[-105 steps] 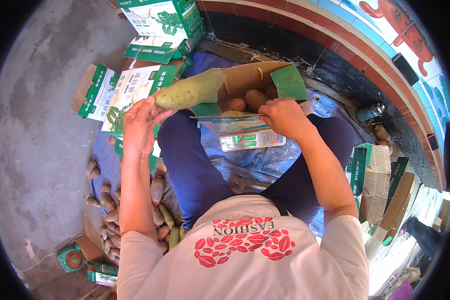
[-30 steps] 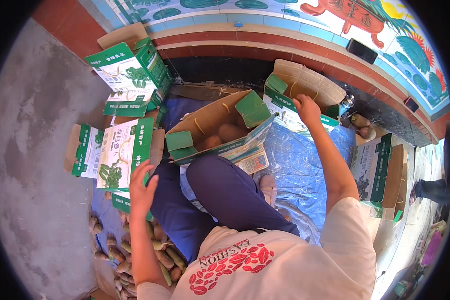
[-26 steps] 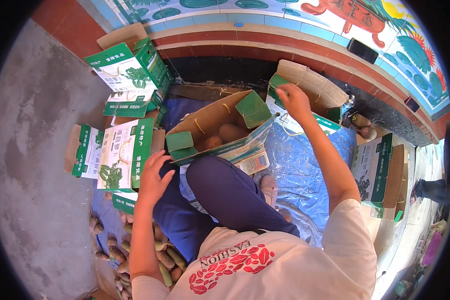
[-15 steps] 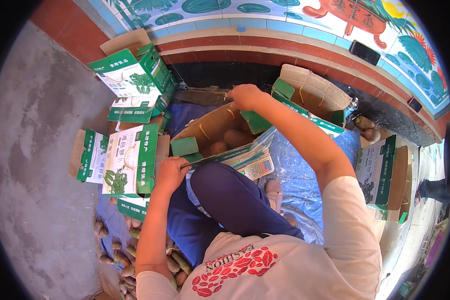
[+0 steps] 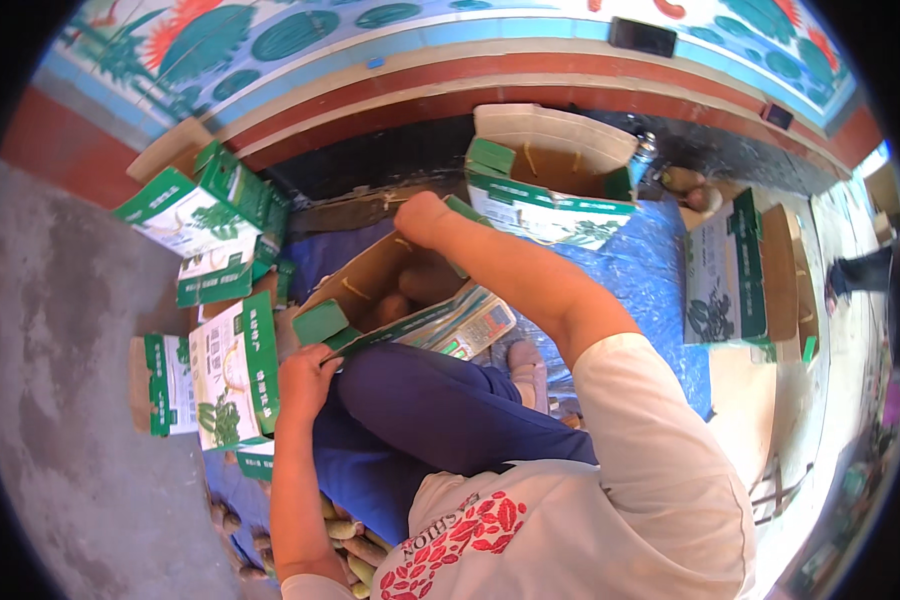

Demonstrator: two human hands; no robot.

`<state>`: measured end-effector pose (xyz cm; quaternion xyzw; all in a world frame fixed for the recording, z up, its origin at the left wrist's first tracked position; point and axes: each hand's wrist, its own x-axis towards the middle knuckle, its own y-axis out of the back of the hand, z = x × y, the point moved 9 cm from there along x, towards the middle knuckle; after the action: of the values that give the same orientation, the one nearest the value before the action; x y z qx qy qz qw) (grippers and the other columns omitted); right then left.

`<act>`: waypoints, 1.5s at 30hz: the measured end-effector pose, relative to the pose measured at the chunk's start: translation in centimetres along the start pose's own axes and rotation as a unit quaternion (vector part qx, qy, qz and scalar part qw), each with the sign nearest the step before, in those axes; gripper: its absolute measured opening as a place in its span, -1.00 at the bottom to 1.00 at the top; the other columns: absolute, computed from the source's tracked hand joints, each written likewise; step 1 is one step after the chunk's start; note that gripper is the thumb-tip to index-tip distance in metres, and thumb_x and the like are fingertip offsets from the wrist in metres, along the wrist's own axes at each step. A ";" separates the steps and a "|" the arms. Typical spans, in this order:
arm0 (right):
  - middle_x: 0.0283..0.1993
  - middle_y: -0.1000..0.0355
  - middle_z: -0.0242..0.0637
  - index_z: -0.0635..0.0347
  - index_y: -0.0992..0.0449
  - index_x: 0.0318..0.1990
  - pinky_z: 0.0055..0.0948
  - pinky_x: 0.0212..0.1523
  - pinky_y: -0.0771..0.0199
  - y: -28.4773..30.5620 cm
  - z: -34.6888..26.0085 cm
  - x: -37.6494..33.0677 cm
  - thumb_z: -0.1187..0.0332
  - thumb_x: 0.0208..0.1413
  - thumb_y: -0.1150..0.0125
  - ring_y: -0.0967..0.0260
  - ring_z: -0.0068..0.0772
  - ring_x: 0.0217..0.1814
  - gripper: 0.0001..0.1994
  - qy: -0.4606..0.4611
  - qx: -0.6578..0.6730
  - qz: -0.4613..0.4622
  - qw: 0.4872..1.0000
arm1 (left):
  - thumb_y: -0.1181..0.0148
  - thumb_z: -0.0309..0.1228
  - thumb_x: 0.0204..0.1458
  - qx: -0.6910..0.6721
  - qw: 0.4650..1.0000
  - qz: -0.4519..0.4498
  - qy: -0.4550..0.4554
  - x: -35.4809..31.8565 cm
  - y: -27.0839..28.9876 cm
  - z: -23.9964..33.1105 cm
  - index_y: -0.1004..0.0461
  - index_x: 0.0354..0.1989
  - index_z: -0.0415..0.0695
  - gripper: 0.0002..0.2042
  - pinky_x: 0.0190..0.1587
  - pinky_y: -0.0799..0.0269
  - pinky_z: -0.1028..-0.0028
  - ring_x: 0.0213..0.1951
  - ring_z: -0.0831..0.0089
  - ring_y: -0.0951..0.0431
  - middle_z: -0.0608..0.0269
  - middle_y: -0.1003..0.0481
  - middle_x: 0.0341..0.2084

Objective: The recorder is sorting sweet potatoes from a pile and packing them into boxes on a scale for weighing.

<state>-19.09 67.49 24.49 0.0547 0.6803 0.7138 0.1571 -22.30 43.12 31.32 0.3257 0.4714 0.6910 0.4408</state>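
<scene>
we sit on a blue tarp (image 5: 660, 290) spread over the grey floor (image 5: 60, 380), probably to keep the produce off the concrete. at centre frame an open cardboard box (image 5: 370, 290) with green flaps rests against our knee, brown fruit showing inside, sitting on a small weighing scale (image 5: 475, 325), likely so the fill can be checked. a second open box (image 5: 550, 175) stands just behind it, upper centre. folded cartons (image 5: 215, 375) lie at the left, within reach. our right hand (image 5: 420, 215) is closed over the box's far rim, while our left hand (image 5: 305, 375) has its fingers curled on the near flap, steadying it.
</scene>
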 end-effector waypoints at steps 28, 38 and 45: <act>-0.45 -0.50 -0.13 0.08 -0.56 -0.54 -0.15 -0.34 -0.48 -13.1 19.8 -60.0 0.39 -0.12 -0.11 -0.49 -0.04 -0.31 -0.89 -0.436 0.044 -0.096 0.894 | -0.18 -0.36 -0.18 -0.056 0.814 -0.179 -0.549 -3.3 -15.9 39.3 -0.41 -0.59 -0.11 -0.87 -0.32 -0.41 0.28 -0.43 0.17 -0.50 0.17 -0.44 -0.60; -0.30 -0.53 -0.12 0.15 -0.60 -0.44 -0.22 -0.23 -0.50 -22.2 21.0 -72.3 0.45 -0.18 -0.17 -0.51 -0.13 -0.19 -0.88 -0.555 0.045 -0.247 0.793 | -0.14 -0.46 -0.05 -0.154 0.866 -0.146 -0.452 2.8 -8.7 37.0 -0.53 -0.27 -0.14 -0.84 -0.01 -0.36 0.32 -0.20 0.19 -0.52 0.17 -0.55 -0.27; -0.35 -0.53 -0.10 0.14 -0.59 -0.41 -0.13 -0.32 -0.53 -14.4 23.3 -51.6 0.39 -0.08 -0.08 -0.53 -0.09 -0.26 -0.85 -0.472 0.097 0.011 0.876 | -0.10 -0.54 0.00 -0.053 0.972 0.075 -0.218 6.8 0.2 18.0 -0.46 -0.10 -0.20 -0.74 0.13 -0.24 0.29 0.04 0.15 -0.40 0.12 -0.45 -0.01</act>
<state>38.62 74.67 18.90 0.4071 0.5905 0.5358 0.4455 -9.48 55.86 37.96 0.4787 0.3009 0.6586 0.4966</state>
